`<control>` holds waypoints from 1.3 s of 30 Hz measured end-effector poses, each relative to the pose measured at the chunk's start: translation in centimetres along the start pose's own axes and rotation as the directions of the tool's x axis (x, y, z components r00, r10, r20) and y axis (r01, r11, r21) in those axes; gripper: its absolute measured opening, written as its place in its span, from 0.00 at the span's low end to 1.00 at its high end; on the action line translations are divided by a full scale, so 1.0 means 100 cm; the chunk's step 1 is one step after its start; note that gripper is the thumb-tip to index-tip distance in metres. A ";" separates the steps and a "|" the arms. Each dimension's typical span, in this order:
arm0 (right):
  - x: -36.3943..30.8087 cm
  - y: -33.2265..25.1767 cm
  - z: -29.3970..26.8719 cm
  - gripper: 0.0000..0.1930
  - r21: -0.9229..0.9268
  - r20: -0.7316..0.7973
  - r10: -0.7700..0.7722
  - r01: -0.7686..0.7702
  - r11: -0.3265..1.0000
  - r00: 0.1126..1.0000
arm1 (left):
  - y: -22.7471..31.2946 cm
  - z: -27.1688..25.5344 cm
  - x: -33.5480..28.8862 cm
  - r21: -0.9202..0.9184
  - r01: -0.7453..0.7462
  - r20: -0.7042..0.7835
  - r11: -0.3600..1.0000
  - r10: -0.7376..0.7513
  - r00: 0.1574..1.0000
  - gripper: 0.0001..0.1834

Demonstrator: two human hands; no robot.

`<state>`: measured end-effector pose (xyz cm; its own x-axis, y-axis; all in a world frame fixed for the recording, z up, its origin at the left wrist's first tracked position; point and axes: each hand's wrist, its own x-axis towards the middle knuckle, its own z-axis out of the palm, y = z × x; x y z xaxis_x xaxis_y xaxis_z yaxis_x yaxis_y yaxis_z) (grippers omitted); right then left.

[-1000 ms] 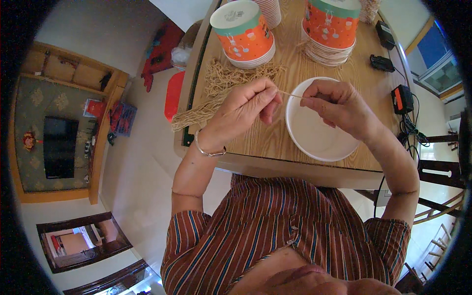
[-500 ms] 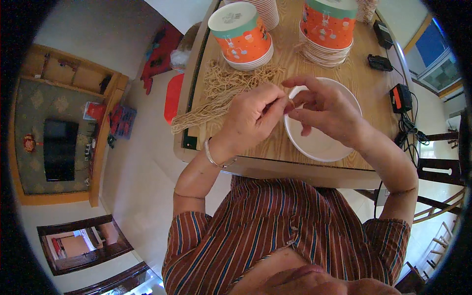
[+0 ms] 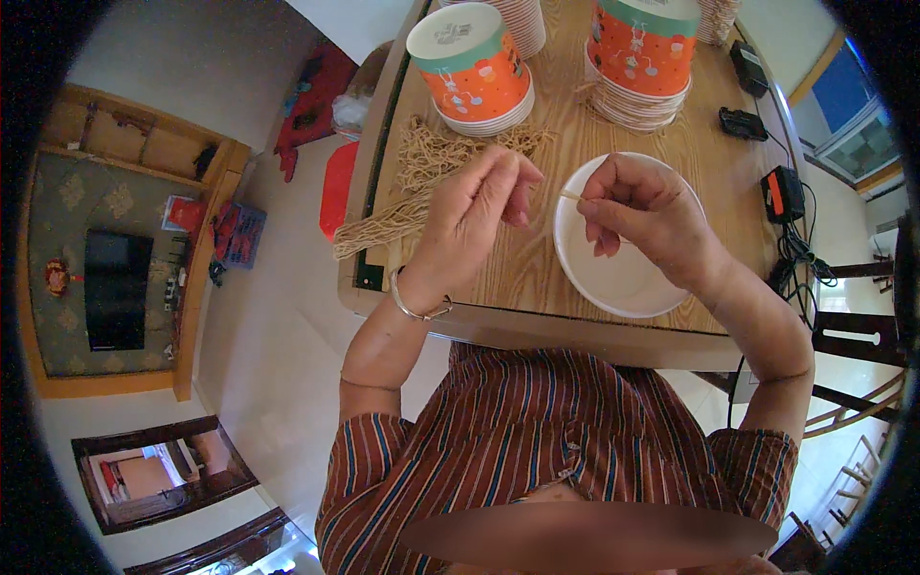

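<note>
Tan twine (image 3: 569, 195) sits pinched in the right hand (image 3: 644, 207) over the bowl (image 3: 628, 283); whether the left hand (image 3: 476, 203) grasps anything is unclear.

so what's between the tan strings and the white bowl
In the head view, the left hand comes between the tan strings and the white bowl, and a strip of wood-grain tabletop shows between that hand and the bowl.

The tabletop (image 3: 513, 273) carries one white bowl (image 3: 634, 283), one heap of tan cord (image 3: 431, 156), two stacks of upturned orange tubs (image 3: 471, 81) and two further stacks (image 3: 517, 24). There are three black devices (image 3: 743, 124), two hands (image 3: 470, 206), one tan strand (image 3: 570, 195), one bracelet (image 3: 406, 305).
</note>
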<state>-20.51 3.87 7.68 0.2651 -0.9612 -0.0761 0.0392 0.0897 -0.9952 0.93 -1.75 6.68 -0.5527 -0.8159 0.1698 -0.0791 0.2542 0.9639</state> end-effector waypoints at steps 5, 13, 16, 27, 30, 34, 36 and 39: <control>-0.001 0.003 0.002 0.03 0.015 -0.012 -0.029 0.030 0.999 0.999 | 0.000 0.003 0.001 0.008 0.033 -0.036 0.999 -0.033 0.999 0.25; -0.004 0.009 0.009 0.04 -0.072 -0.030 -0.098 0.095 0.993 0.995 | 0.014 0.019 -0.001 0.237 -0.032 0.108 0.971 0.006 0.994 0.19; -0.003 0.016 0.008 0.04 -0.077 -0.026 -0.148 0.145 0.986 0.989 | 0.012 0.021 -0.001 0.262 -0.089 0.101 0.961 0.065 0.993 0.14; -0.005 0.014 0.008 0.06 -0.363 -0.069 -0.248 0.208 0.908 0.966 | 0.008 0.015 -0.001 0.151 -0.030 0.138 0.988 0.009 0.990 0.06; -0.005 0.008 0.009 0.08 -0.470 -0.082 -0.296 0.225 0.853 0.952 | 0.007 0.010 0.000 0.067 0.048 0.184 0.997 -0.060 0.981 0.06; -0.009 0.006 0.010 0.07 -0.548 -0.081 -0.366 0.265 0.793 0.927 | 0.009 0.009 0.001 0.043 0.079 0.220 0.996 -0.087 0.972 0.05; -0.010 0.004 0.008 0.06 -0.608 -0.044 -0.369 0.269 0.747 0.928 | 0.011 0.009 0.001 0.043 0.083 0.213 0.996 -0.090 0.973 0.04; -0.010 0.007 0.006 0.05 -0.712 0.065 -0.507 0.396 0.580 0.860 | 0.011 0.010 0.001 0.017 0.089 0.204 0.996 -0.090 0.975 0.04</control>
<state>-20.20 5.00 7.07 0.2708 -0.8548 0.4428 -0.5583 -0.5142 -0.6511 0.02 -1.04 7.52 -0.7006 -0.7126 0.0366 -0.1418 0.1893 0.9716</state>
